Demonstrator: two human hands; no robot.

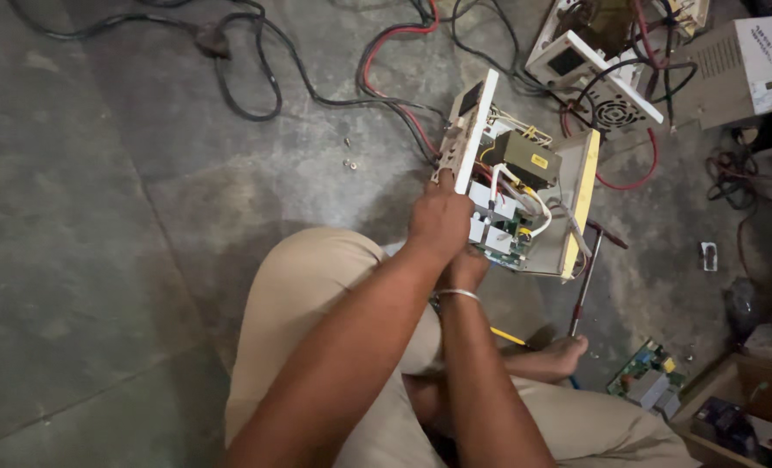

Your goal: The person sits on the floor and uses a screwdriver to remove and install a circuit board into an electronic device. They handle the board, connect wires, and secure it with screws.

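An opened white electrical unit (568,204) stands tilted on the floor in front of my knees, showing a transformer (524,158), white wires and a green circuit board (509,243). My left hand (438,221) grips the lower end of its white front panel (477,121). My right hand (466,267), a metal bangle on its wrist, sits just under the left hand against the unit's bottom edge. Its fingers are hidden behind the left hand.
A screwdriver (583,286) leans beside the unit on the right. Behind stand another opened unit (589,65) and a white box (745,69), with tangled red and black cables (386,82). Small screws (348,162) lie left. A loose circuit board (650,377) and cardboard box (750,403) are lower right.
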